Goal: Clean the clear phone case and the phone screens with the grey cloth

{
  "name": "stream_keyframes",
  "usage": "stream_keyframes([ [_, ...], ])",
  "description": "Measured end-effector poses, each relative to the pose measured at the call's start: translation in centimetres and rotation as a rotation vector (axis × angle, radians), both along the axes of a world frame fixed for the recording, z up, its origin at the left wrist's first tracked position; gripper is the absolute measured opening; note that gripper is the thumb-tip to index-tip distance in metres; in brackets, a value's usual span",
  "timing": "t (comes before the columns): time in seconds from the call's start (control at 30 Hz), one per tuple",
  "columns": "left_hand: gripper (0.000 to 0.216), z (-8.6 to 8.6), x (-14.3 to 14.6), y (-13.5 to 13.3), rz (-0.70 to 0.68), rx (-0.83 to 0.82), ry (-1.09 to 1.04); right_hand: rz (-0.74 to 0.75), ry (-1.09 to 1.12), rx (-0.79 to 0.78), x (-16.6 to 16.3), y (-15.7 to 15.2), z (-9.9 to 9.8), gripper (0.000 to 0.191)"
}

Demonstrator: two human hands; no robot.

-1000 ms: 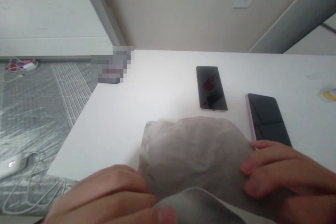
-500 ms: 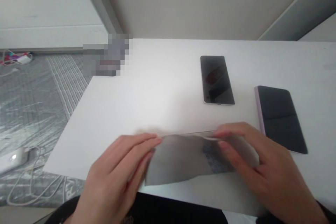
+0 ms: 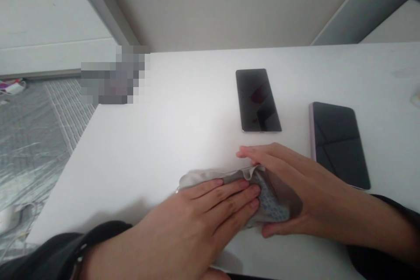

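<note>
The folded grey cloth (image 3: 271, 208) lies toward the near edge of the white table (image 3: 131, 153), with a blue-flecked patch showing. The left hand (image 3: 210, 212) rests flat on it, fingers straight and pressing rather than gripping, while the right hand (image 3: 298, 186) cups its right end, fingers over the far side, thumb at the near side. Even pressure from both hands seems best, keeping the layers from slipping towards the black smartphone (image 3: 258, 100) and dark folio case (image 3: 337, 144).

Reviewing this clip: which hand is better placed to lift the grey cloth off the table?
Probably the right hand: it curls around one end of the cloth, with fingers over the top and thumb at the lower edge. The left hand lies flat on top, pressing down.
</note>
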State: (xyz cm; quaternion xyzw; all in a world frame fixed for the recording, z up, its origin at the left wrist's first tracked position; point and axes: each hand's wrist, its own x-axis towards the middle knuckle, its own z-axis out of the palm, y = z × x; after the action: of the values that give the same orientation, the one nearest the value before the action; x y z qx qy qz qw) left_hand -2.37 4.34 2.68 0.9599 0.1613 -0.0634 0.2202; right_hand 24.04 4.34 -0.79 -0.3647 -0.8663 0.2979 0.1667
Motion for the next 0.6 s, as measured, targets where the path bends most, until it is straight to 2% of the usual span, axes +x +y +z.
stream_keyframes([
  [0.13,0.077,0.2,1.1,0.7,-0.027,-0.054,-0.046,-0.027,0.027,-0.02,0.0,-0.1,0.1,0.101],
  [0.23,0.075,0.7,0.6,0.4,-0.037,-0.001,0.051,-0.023,0.059,-0.008,0.0,-0.3,0.1,0.106],
  [0.33,0.067,1.0,-1.5,-0.3,-0.038,0.06,0.132,-0.021,0.095,-0.043,-0.2,-0.2,0.2,0.108],
  [0.5,0.078,1.3,-6.0,-1.0,-0.036,0.148,0.134,-0.038,0.123,-0.107,-0.5,0.4,0.7,0.11],
  [0.6,0.074,1.6,-6.4,-0.8,-0.059,0.184,0.138,-0.029,0.125,-0.09,-0.7,0.7,0.8,0.114],
])
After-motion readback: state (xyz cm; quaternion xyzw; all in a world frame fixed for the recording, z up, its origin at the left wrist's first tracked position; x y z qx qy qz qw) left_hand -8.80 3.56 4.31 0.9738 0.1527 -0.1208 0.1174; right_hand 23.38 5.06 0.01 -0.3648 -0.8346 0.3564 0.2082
